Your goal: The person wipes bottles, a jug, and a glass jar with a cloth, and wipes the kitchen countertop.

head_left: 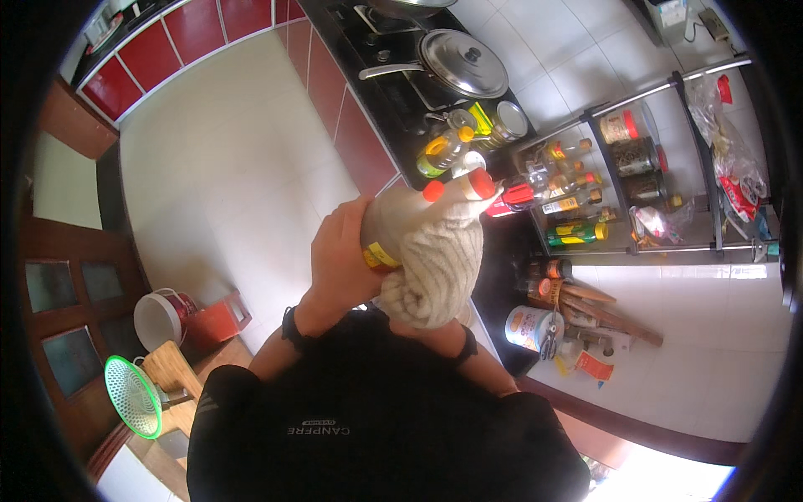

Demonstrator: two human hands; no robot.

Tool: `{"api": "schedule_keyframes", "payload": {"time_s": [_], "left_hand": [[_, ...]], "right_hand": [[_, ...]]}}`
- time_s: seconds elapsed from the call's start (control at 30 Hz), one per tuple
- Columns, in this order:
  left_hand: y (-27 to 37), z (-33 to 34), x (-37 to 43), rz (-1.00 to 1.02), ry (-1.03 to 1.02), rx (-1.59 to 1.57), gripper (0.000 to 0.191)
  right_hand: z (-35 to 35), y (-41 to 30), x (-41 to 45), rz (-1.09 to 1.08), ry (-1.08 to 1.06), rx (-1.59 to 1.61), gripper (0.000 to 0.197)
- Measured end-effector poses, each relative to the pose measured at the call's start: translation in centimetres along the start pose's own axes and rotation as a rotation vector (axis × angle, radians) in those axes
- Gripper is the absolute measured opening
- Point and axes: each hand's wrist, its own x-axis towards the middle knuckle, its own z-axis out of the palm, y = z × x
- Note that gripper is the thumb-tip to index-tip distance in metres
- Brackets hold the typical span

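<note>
My left hand (pixel 342 251) is wrapped around the side of a large clear plastic bottle (pixel 389 216) with a yellow and red label. Two red caps show at its far end, a small one (pixel 433 191) and a larger one (pixel 481 184); whether both belong to this bottle I cannot tell. A beige ribbed cloth (pixel 439 270) lies bunched against the bottle's right side and reaches up to the larger cap. My right hand (pixel 433 334) is at the near, lower end of the cloth, with its fingers hidden behind it. Both wrists wear dark bands.
On the black counter to the right stand an oil bottle (pixel 445 150), a lidded pan (pixel 464 63) on the stove and a white tin (pixel 530 327). A rack (pixel 633 251) holds several bottles and jars. At lower left are a white bucket (pixel 157 321), a red box (pixel 219 319) and a green-rimmed colander (pixel 133 396).
</note>
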Motion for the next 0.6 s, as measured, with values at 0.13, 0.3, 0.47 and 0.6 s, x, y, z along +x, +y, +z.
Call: {"api": "schedule_keyframes", "payload": {"time_s": [0.13, 0.3, 0.47, 0.6], "left_hand": [[-1.4, -0.1, -2.1, -0.066, -0.013, 0.0, 0.078], [-1.5, -0.2, -2.1, -0.027, 0.032, -0.02, 0.078], [-2.3, -0.2, -2.5, -0.022, 0.082, 0.012, 0.078], [-3.0, -0.4, -2.4, -0.009, 0.11, 0.047, 0.08]], "right_hand": [[-1.5, -3.6, 3.7, -0.11, 0.245, -0.589, 0.03], [-0.6, -2.0, 2.7, 0.191, 0.308, -0.164, 0.032], [-4.3, -3.9, 6.5, -0.04, 0.292, -0.179, 0.032], [-3.9, -4.2, 7.0, -0.122, 0.21, -0.085, 0.035]]}}
